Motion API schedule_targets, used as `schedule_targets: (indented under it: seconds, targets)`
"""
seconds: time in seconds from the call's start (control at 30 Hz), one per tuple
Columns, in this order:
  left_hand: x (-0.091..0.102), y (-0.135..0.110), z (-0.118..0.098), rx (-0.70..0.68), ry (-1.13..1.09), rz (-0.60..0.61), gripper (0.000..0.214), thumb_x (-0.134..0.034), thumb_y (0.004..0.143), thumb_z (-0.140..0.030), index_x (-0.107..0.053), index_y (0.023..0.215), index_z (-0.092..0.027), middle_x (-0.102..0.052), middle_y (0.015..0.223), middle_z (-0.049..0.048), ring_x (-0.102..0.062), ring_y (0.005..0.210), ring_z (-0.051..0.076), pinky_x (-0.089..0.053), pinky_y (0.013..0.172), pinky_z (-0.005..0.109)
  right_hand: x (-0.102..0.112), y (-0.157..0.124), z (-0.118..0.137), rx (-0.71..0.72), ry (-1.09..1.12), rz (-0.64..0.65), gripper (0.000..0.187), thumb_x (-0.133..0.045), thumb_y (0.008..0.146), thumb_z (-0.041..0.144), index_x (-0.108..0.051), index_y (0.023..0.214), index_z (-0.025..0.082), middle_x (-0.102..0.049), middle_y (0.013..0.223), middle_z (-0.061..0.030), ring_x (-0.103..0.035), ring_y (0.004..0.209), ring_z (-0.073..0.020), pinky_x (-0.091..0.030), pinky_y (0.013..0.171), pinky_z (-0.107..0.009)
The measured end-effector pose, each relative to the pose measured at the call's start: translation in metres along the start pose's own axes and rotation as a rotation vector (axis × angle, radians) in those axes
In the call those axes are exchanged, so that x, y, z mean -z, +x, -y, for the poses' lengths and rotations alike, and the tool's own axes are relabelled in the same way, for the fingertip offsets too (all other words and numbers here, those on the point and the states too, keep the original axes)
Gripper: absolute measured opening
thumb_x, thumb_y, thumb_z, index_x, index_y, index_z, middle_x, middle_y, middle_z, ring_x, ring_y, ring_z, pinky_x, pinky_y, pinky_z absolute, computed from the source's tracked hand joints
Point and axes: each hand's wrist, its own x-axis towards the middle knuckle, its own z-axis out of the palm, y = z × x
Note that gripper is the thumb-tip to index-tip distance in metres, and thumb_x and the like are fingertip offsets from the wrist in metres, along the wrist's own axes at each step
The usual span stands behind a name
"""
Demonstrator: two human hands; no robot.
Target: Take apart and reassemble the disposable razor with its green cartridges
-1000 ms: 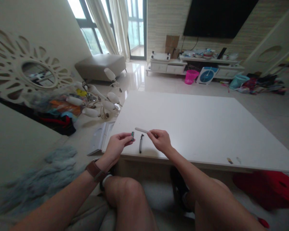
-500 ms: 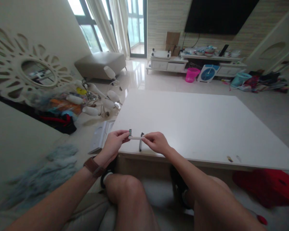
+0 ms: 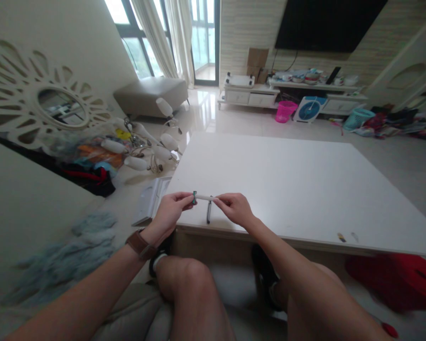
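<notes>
Between its thumb and fingers, my left hand (image 3: 171, 209) pinches a small flat dark-green piece (image 3: 194, 197), too small to identify surely. My right hand (image 3: 236, 207) grips one end of a slim white stick (image 3: 204, 197) with thumb and forefinger. The stick lies almost level, and its far end meets the green piece; whether the two are joined I cannot tell. Below the stick, a thin dark object with a pale stripe (image 3: 208, 214) rests on the white table (image 3: 277, 180) near its front edge. Both hands are above the table's front left corner.
Two small items lie by the table's front edge at right, one a yellow-and-black piece (image 3: 341, 237). An open white box (image 3: 147, 201) stands left of the table. A lamp with several white shades (image 3: 137, 163) lies beyond it. Red fabric (image 3: 397, 279) is at lower right.
The stick's left end has moved from below the green piece, by my left fingertips, up to that piece's side. The green piece has turned slightly. The view has shifted a little.
</notes>
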Motion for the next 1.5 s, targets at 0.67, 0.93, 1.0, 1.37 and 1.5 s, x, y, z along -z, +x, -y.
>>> schedule_targets:
  seconds: [0.67, 0.93, 1.0, 1.37, 1.5]
  targets:
    - [0.0003, -0.0006, 0.0018, 0.023, 0.004, 0.009, 0.028, -0.083, 0.058, -0.031, -0.075, 0.076, -0.011, -0.074, 0.076, 0.0092, -0.067, 0.071, 0.017, -0.052, 0.073, 0.03, 0.0024, 0.0016, -0.0001, 0.052, 0.029, 0.084, 0.049, -0.048, 0.098, 0.049, -0.067, 0.066, 0.018, -0.053, 0.057, 0.0018, -0.04, 0.055, -0.0098, -0.025, 0.057, -0.025]
    - [0.0017, -0.0014, 0.0008, 0.019, 0.066, 0.012, 0.03, -0.083, 0.059, -0.033, -0.076, 0.078, -0.011, -0.074, 0.076, 0.0095, -0.066, 0.071, 0.018, -0.05, 0.07, 0.03, 0.0022, 0.0015, -0.0004, 0.031, 0.017, 0.012, 0.046, -0.047, 0.098, 0.047, -0.068, 0.068, 0.019, -0.058, 0.061, 0.0005, -0.044, 0.057, -0.0105, -0.026, 0.058, -0.025]
    - [0.0015, -0.0017, 0.0015, 0.015, 0.072, 0.027, 0.03, -0.083, 0.059, -0.034, -0.076, 0.079, -0.011, -0.074, 0.076, 0.0096, -0.066, 0.071, 0.017, -0.05, 0.071, 0.03, 0.0012, 0.0021, -0.0016, 0.0, -0.028, -0.039, 0.042, -0.049, 0.098, 0.046, -0.07, 0.072, 0.02, -0.061, 0.063, 0.0001, -0.047, 0.058, -0.011, -0.026, 0.059, -0.026]
    - [0.0008, -0.0006, 0.0038, 0.023, 0.072, 0.029, 0.032, -0.083, 0.059, -0.034, -0.076, 0.08, -0.01, -0.074, 0.077, 0.0099, -0.065, 0.072, 0.017, -0.049, 0.072, 0.031, 0.0007, 0.0029, -0.0042, -0.082, -0.074, -0.153, 0.04, -0.049, 0.098, 0.046, -0.074, 0.08, 0.021, -0.064, 0.065, -0.0006, -0.051, 0.059, -0.0117, -0.028, 0.058, -0.026]
    - [0.0006, -0.0008, 0.0042, 0.025, 0.077, 0.042, 0.031, -0.082, 0.06, -0.033, -0.076, 0.081, -0.01, -0.074, 0.075, 0.0097, -0.065, 0.071, 0.017, -0.049, 0.072, 0.031, -0.0001, 0.0028, -0.0041, 0.005, -0.022, -0.033, 0.039, -0.05, 0.098, 0.046, -0.074, 0.078, 0.021, -0.063, 0.063, 0.0007, -0.05, 0.058, -0.0109, -0.028, 0.058, -0.025]
